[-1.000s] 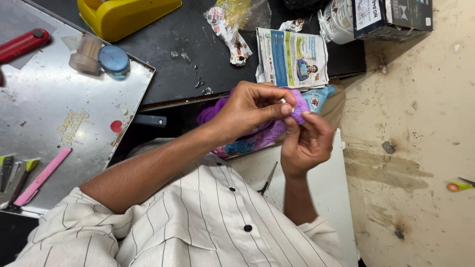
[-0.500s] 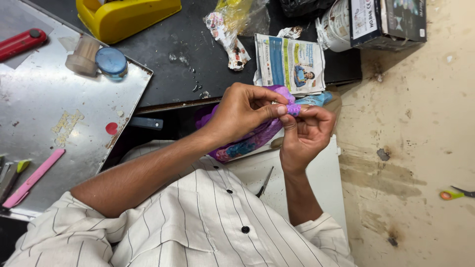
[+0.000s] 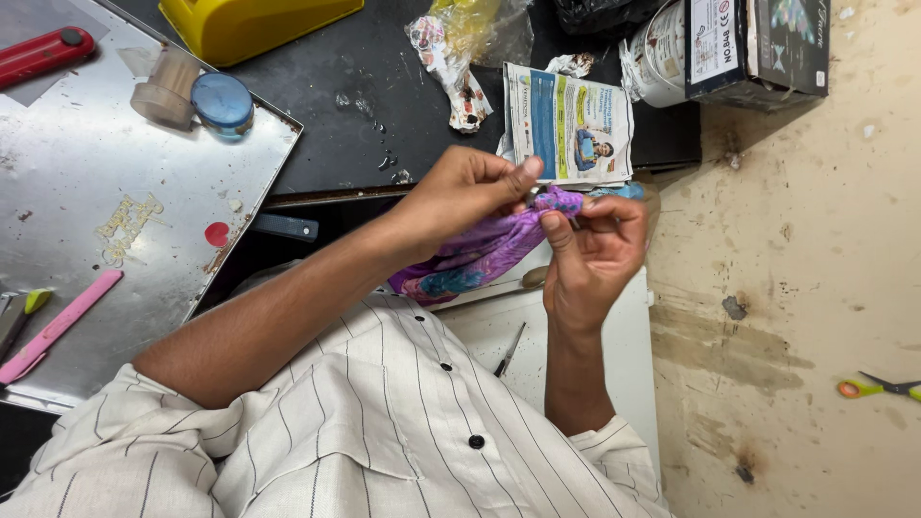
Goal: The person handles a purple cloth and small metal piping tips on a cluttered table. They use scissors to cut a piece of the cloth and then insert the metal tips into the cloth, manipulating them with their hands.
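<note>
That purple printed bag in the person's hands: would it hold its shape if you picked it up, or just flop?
The purple printed bag would probably flop: it sags and creases between the left hand and right hand. It looks thin, so likely light for its size. Both hands pinch its gathered end with fingertips only, which suggests it bunches easily.

Left hand (image 3: 460,197) and right hand (image 3: 590,254) raised close together, fingertips pinched, forearms bent inward.

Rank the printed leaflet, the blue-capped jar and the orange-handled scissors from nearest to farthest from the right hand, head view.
1. Printed leaflet: just above the right hand, on the black table.
2. Orange-handled scissors: on the floor, far right.
3. Blue-capped jar: on the metal sheet, upper left.
</note>
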